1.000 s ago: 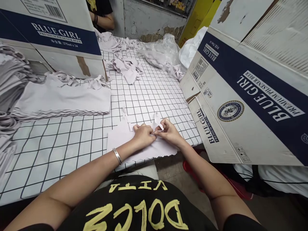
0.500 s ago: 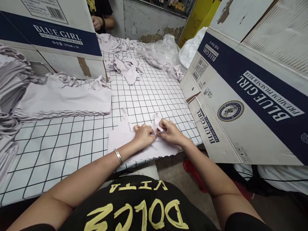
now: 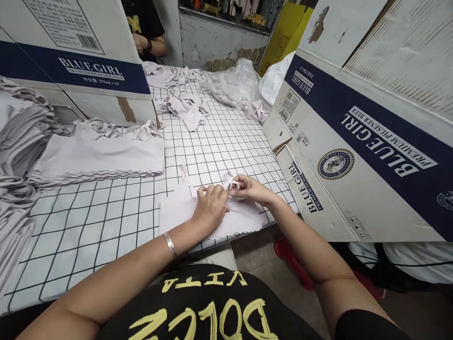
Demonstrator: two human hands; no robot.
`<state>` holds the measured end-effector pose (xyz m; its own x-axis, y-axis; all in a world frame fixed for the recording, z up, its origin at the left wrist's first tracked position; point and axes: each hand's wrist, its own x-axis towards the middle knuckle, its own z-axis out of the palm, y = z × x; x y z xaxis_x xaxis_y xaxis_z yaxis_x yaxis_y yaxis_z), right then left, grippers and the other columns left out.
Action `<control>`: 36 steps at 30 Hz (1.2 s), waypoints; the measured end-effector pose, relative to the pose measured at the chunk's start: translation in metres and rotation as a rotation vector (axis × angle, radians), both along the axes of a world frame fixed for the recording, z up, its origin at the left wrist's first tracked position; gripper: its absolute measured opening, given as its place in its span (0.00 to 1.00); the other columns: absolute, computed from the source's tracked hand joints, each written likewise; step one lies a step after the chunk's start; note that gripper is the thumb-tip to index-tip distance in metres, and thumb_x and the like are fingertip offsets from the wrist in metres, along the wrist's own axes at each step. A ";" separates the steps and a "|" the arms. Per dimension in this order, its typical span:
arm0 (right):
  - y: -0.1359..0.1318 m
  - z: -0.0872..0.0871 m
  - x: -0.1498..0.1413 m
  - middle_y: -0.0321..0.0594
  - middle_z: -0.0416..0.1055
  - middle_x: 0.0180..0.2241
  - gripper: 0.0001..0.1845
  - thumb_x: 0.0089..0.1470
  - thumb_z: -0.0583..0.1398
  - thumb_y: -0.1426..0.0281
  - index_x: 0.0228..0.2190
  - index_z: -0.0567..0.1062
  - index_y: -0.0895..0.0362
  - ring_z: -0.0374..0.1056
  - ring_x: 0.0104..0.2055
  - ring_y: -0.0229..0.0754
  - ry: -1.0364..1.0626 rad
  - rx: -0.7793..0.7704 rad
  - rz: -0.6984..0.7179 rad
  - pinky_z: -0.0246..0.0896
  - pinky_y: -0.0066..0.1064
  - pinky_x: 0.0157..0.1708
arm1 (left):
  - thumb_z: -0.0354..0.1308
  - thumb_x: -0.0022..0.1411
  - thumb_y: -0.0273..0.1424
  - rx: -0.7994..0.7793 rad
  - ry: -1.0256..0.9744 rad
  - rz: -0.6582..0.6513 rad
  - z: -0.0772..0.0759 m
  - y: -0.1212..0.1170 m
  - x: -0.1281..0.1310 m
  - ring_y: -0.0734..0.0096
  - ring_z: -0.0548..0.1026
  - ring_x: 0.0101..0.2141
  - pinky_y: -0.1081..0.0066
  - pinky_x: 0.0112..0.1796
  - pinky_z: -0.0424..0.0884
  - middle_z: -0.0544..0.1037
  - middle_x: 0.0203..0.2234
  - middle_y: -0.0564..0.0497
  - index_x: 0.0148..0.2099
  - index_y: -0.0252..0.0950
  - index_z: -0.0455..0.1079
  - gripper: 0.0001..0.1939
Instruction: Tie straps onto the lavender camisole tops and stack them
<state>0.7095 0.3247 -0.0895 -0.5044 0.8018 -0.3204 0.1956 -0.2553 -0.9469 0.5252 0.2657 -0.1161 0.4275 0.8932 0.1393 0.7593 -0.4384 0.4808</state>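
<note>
A pale pinkish-white strappy top lies flat at the table's front edge, its wavy hem toward me. My left hand rests palm down on the upper part of it, fingers bent and pressing the fabric, with no pinch visible. Just right of it, my right hand pinches a thin shoulder strap, which loops up between finger and thumb. The other strap lies loose on the tablecloth, left of my hands. The fabric beneath my left palm is hidden.
At left lies a neat stack of similar tops, with more piled garments beside it. Beer cartons stand at left and right. Farther back are loose garments, a clear plastic bag and another person's hand.
My left hand has gone from pinching the fabric edge to lying over it. My right hand still grips the strap, now looped closer to its fingers. The view has tilted slightly upward.
</note>
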 end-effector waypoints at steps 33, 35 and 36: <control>-0.078 -0.009 0.042 0.32 0.61 0.20 0.22 0.45 0.63 0.53 0.23 0.59 0.54 0.61 0.23 0.39 -0.087 0.027 -0.509 0.53 0.28 0.22 | 0.55 0.59 0.41 -0.327 -0.529 0.485 -0.006 -0.062 -0.122 0.71 0.66 0.26 0.70 0.32 0.63 0.64 0.22 0.55 0.28 0.38 0.54 0.16; -0.076 0.014 0.037 0.32 0.65 0.23 0.21 0.44 0.66 0.56 0.29 0.62 0.53 0.65 0.25 0.39 0.136 -0.132 -0.518 0.57 0.27 0.21 | 0.61 0.54 0.43 -0.543 -0.909 0.472 0.017 -0.059 -0.128 0.75 0.65 0.23 0.74 0.27 0.62 0.63 0.20 0.58 0.30 0.38 0.54 0.20; -0.071 0.025 0.033 0.32 0.66 0.24 0.21 0.43 0.68 0.58 0.31 0.62 0.52 0.66 0.25 0.39 0.207 -0.175 -0.510 0.59 0.26 0.21 | 0.64 0.52 0.42 -0.633 -1.049 0.464 0.032 -0.057 -0.136 0.76 0.65 0.23 0.75 0.26 0.62 0.64 0.21 0.59 0.31 0.38 0.55 0.21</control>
<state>0.7427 0.2537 -0.0641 -0.1340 0.9042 -0.4056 -0.1782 -0.4246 -0.8877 0.3895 0.2087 -0.0840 0.0096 0.9602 -0.2792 -0.0818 0.2791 0.9568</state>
